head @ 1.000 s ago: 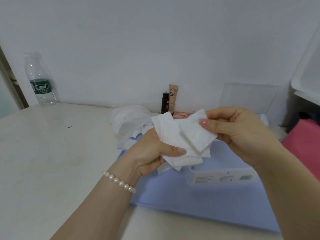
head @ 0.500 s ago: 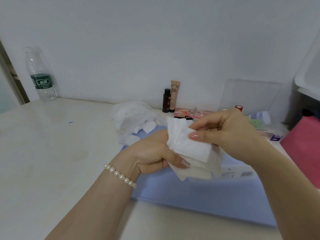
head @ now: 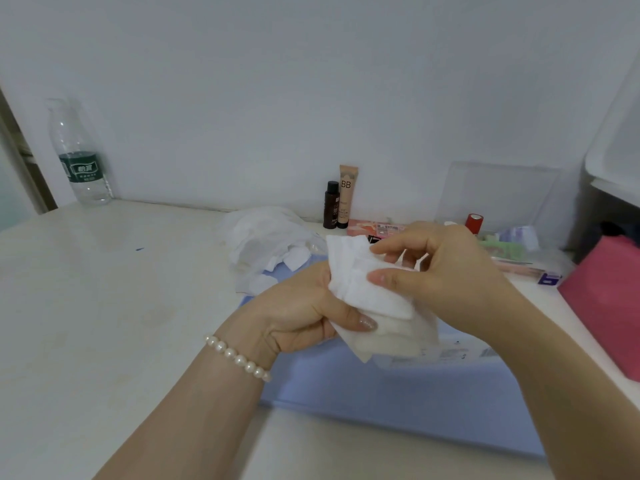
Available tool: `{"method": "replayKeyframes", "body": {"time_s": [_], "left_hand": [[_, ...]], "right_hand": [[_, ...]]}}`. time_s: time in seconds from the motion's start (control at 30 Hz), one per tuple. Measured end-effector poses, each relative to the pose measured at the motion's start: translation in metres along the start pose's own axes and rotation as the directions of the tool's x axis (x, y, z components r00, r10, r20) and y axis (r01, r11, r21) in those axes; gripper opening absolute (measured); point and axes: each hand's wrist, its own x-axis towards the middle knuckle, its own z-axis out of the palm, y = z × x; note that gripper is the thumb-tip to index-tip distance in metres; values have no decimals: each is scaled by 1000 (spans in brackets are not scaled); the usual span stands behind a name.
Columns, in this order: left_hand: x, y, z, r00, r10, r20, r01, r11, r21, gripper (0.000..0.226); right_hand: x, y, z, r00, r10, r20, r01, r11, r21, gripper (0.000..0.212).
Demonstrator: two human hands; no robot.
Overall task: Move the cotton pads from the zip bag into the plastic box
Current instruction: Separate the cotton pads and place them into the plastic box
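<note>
Cotton pads (head: pixel 367 289) held in stack by left hand (head: pixel 304 310), thumb across front | top pad pinched by right hand (head: pixel 446 271).

White cotton pads (head: pixel 367 289) — stacked, held above table.

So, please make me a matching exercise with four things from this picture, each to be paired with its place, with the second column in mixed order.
Things:
1. cotton pads
2. water bottle
3. BB cream tube
4. zip bag

Places:
A. far left, against the wall
B. lying on the table behind the left hand
C. held between the left hand and the right hand
D. standing at the wall beside a small dark bottle

Pairs: 1-C, 2-A, 3-D, 4-B
</note>
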Motion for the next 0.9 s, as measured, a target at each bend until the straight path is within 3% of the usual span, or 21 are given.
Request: {"method": "replayKeyframes", "body": {"time_s": [0.13, 0.4, 0.63, 0.7, 0.8, 0.9], "left_hand": [[0, 0, -2, 1000, 18, -3, -18, 1000, -11, 58], [1, 0, -3, 999, 38, -24, -38, 999, -12, 54], [4, 1, -1, 993, 111, -51, -116, 987, -111, 51], [5, 1, -1, 989, 129, -73, -138, 982, -132, 51], [7, -1, 1, 986, 145, -87, -156, 977, -144, 53], [10, -4, 2, 979, 155, -129, -173, 975, -137, 55]], "right_hand": [[-1, -2, -5, 998, -38, 43, 42, 996, -77, 28], [1, 4, 1, 978, -208, -8, 203, 960, -190, 17], [2, 10, 9, 867, -451, -213, 393, 881, -265, 8], [0, 6, 8, 887, -393, -243, 370, 919, -135, 7], [-1, 3, 3, 975, -139, -173, 167, 974, 154, 21], [1, 8, 2, 993, -52, -103, 78, 962, 263, 17]]}}
